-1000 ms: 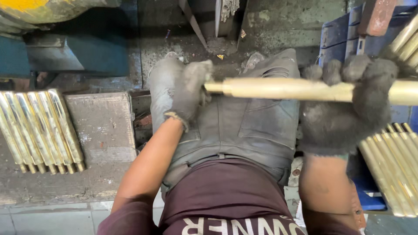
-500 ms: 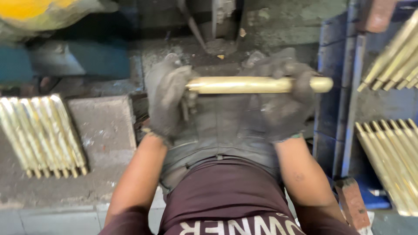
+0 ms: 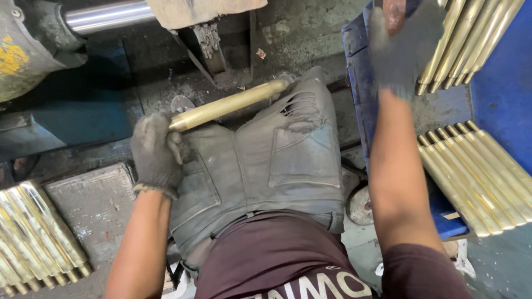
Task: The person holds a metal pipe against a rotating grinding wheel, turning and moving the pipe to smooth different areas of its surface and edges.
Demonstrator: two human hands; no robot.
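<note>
Left hand [image 3: 157,152]: gloved grip wrapped around the near end of a brass rod [image 3: 228,104] across the lap.
Right hand [image 3: 402,50]: blurred above the rod, grip cannot be told.
Handling: probably heavy, stiff, smooth; best held at the ends.

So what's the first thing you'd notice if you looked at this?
The shiny brass rod lying slantwise across the person's lap, with the gloved left hand gripping its lower end. Next, the rows of similar brass rods: one batch at the bottom left, more on the blue rack at the right. The gloved right hand is raised and blurred near the upper rods, so what it grips is unclear.
</note>
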